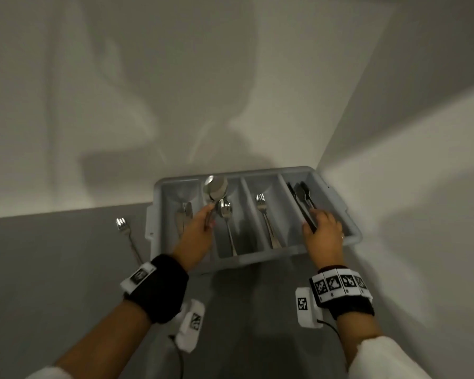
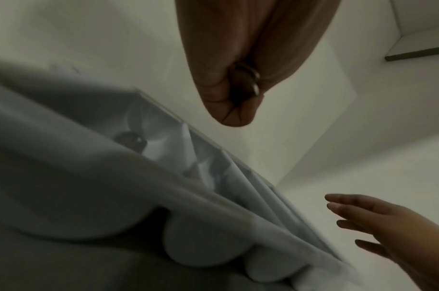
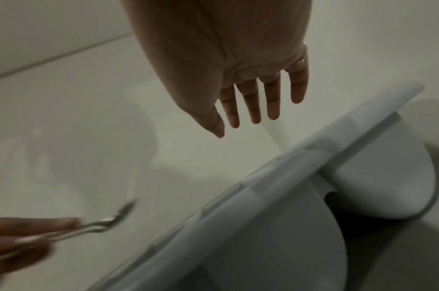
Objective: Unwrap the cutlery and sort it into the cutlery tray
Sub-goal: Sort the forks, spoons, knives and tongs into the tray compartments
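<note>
My left hand (image 1: pixel 196 231) pinches the handle of a large shiny steel spoon (image 1: pixel 215 188), its bowl held up over the second compartment from the left of the grey plastic four-slot cutlery tray (image 1: pixel 352 236); my right hand (image 1: pixel 323 232) hovers with straight, spread fingers (image 3: pixel 253 102) over the black-handled cutlery (image 1: pixel 303 201) in the slot at about 2 o'clock, gripping nothing that I can see. A smaller steel spoon (image 1: pixel 226 214) already lies in the slot under my left hand, a steel fork (image 1: pixel 263 209) in the next one, and what look like knives (image 1: pixel 184 214) in the far-left one. A second steel fork (image 1: pixel 126 233) is still on the grey countertop (image 1: pixel 66 269) at 9 o'clock of the tray, unsorted. My pinch is light and far down the handle, so the heavy bowl could swing and drop across the divider into the knife slot, or clatter onto the small spoon. My right fingers could also nudge the dark pieces askew. The head view alone shows which slot holds what and the stray fork; the right wrist view alone proves my right fingers are splayed and bare, while the left wrist view shows my curled grip from beneath, too blurred to tell more.
</note>
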Motion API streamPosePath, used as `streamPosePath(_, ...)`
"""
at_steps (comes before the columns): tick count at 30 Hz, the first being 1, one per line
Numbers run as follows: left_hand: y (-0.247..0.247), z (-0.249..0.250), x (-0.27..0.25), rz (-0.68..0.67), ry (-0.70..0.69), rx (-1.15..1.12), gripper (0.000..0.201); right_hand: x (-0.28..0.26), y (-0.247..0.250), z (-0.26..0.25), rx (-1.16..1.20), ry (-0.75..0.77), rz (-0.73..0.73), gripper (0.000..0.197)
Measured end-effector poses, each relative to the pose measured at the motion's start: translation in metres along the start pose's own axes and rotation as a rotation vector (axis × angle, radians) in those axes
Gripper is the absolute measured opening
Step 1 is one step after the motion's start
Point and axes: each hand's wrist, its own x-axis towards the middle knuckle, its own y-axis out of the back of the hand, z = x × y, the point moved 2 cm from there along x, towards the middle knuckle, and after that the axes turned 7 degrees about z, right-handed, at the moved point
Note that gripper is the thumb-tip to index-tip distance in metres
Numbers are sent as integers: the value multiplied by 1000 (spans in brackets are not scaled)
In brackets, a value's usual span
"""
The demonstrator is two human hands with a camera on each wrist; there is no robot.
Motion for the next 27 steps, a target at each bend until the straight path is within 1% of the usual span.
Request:
streamPosePath(2,-24,0,12,-75,122,-103,32,-23,7,-3,62,46,36,36)
streamPosePath(3,-35,-2,19,-96,213,-140,26,-35,10,-3,79,57,42,35)
streamPosePath(5,-50,-11,30,-163,347,-168,30,-57,13,-4,89,73,16,32)
streamPosePath(6,-56,-15,34,-190,339,-62,31,-68,15,-4,75,78,0,31)
streamPosePath(8,-68,-26,37,-239,292,213,24,-91,20,-1,34,91,-29,31)
streamPosePath(9,-74,-26,34,-278,330,328,28,-102,22,2,23,90,-39,32)
streamPosePath(10,-79,-26,33,-352,314,496,32,-110,25,5,16,81,-51,32)
streamPosePath(11,-81,-20,29,-409,235,627,34,-118,27,7,6,60,-69,33)
streamPosePath(12,-84,-20,29,-432,221,678,35,-125,28,10,-4,36,-93,34)
streamPosePath(13,-87,-22,31,-403,288,597,36,-131,29,12,-7,14,-114,35)
streamPosePath(14,-87,-22,34,-385,305,563,37,-136,31,14,-6,3,-125,36)
streamPosePath(15,-87,-23,34,-396,275,551,37,-141,32,15,-1,-2,-133,38)
streamPosePath(16,-88,-24,36,-410,287,535,36,-145,34,15,1,-6,-138,40)
streamPosePath(18,-82,-23,34,-433,351,469,28,-153,36,12,13,-6,-135,45)
streamPosePath(19,-80,-23,34,-420,340,437,21,-156,37,9,22,0,-126,45)
streamPosePath(20,-76,-21,32,-415,315,398,16,-159,38,6,28,5,-120,43)
streamPosePath(22,-61,-17,23,-408,224,319,16,-165,35,-7,32,21,-117,35)
streamPosePath(24,-47,-12,11,-366,140,185,30,-168,32,-17,37,42,-104,33)
streamPosePath(25,-32,-10,4,-332,93,124,33,-170,28,-25,49,53,-99,34)
streamPosePath(27,9,-8,-19,-289,6,15,29,-176,21,-44,76,74,-100,37)
